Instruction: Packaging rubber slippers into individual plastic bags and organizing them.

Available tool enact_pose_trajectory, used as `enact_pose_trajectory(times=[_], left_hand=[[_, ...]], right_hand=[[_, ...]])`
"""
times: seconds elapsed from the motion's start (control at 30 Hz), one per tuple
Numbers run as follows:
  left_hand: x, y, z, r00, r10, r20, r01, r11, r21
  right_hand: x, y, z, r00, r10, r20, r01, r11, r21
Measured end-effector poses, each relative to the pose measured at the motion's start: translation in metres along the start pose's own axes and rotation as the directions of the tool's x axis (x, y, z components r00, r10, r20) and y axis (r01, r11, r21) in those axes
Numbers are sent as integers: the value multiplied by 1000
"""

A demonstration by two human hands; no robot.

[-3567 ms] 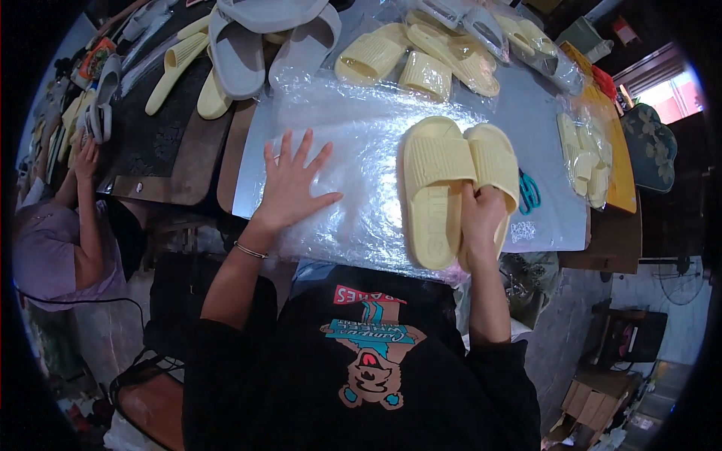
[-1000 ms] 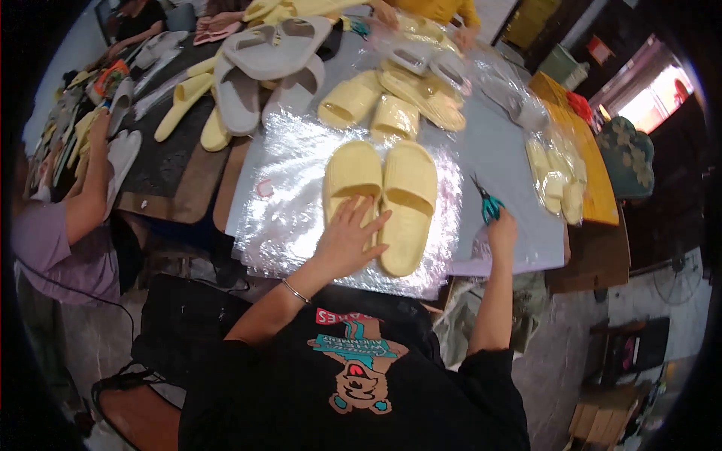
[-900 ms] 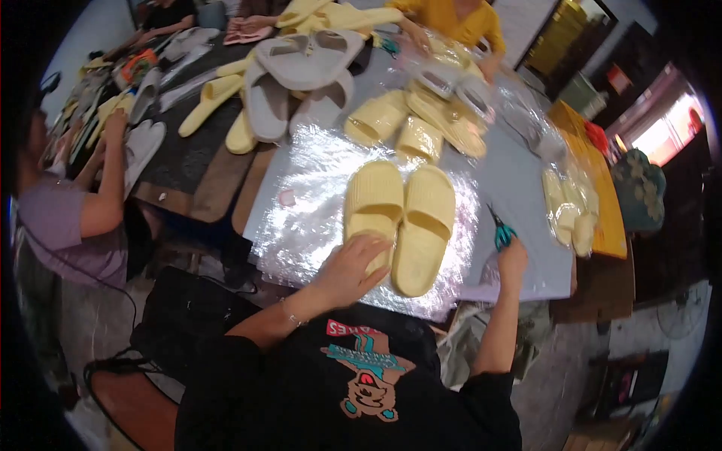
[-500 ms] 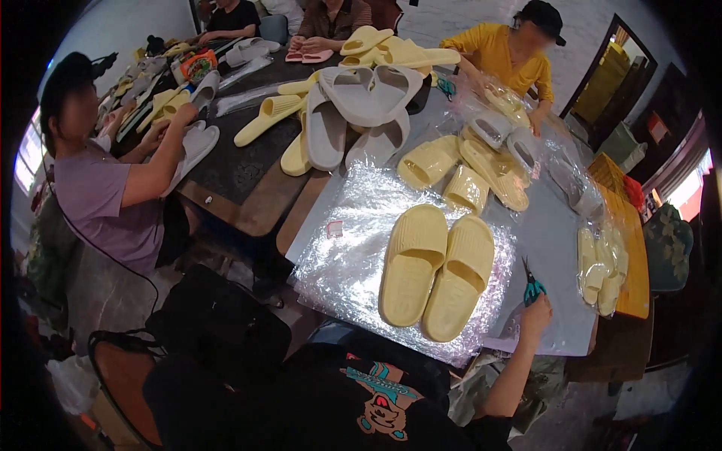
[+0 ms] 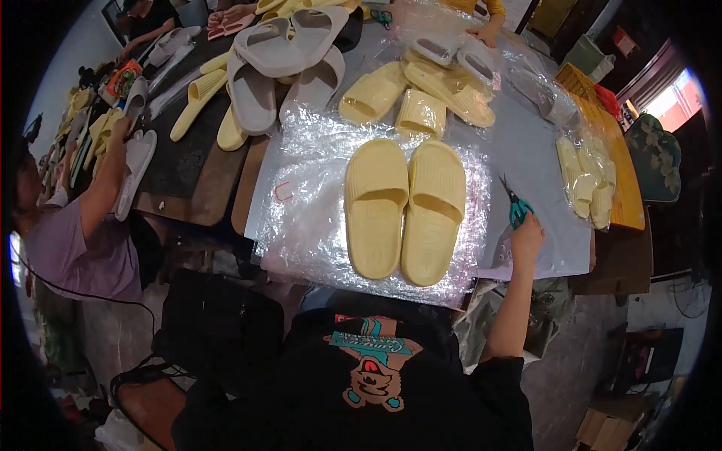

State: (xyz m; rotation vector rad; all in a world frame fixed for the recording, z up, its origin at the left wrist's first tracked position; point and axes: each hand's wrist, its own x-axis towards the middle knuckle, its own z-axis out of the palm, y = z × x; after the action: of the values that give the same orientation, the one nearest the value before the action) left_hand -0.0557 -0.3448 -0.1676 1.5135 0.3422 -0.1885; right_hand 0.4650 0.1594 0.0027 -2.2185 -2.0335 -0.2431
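My right hand (image 5: pixel 528 234) is closed around the teal handles of a small pair of scissors (image 5: pixel 519 213). The blades lie over the grey tabletop and point away from me. To the left of that hand, two pale yellow slide slippers (image 5: pixel 377 171) lie side by side, soles down, toes pointing away. Under them is a shiny stack of clear plastic bags (image 5: pixel 301 233). My left hand does not show anywhere in the picture.
Behind the pair are yellow slippers in clear bags (image 5: pixel 421 113) and a heap of grey slippers (image 5: pixel 289 45). More bagged yellow slippers (image 5: pixel 587 180) lie at the right edge. A person in a lilac top (image 5: pixel 83 248) handles slippers at the left; another person's hand (image 5: pixel 487 31) is across the table.
The view has tilted and shifted, so the table's things sit higher and farther left. The right hand keeps the scissors beside the stack. The yellow pair looks unmoved on the bags.
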Motion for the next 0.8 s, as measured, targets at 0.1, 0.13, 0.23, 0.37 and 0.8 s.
enact_pose_trajectory(times=[0.1,0.13,0.23,0.37,0.8], left_hand=[[4,6,8,999,-36,8,36,999,-21],[5,8,10,999,-48,11,49,998,-26],[6,16,16,996,-92,12,93,995,-43],[3,26,18,988,-154,14,155,986,-61],[-3,69,-29,939,-334,84,339,939,-55]], right_hand=[[-1,1,-1,1000,-17,4,17,1000,-1],[-1,2,0,1000,-18,10,18,1000,0],[-1,3,3,1000,-26,16,25,1000,10],[-1,4,2,1000,2,22,-3,1000,23],[0,15,-5,999,-51,-6,51,999,-6]])
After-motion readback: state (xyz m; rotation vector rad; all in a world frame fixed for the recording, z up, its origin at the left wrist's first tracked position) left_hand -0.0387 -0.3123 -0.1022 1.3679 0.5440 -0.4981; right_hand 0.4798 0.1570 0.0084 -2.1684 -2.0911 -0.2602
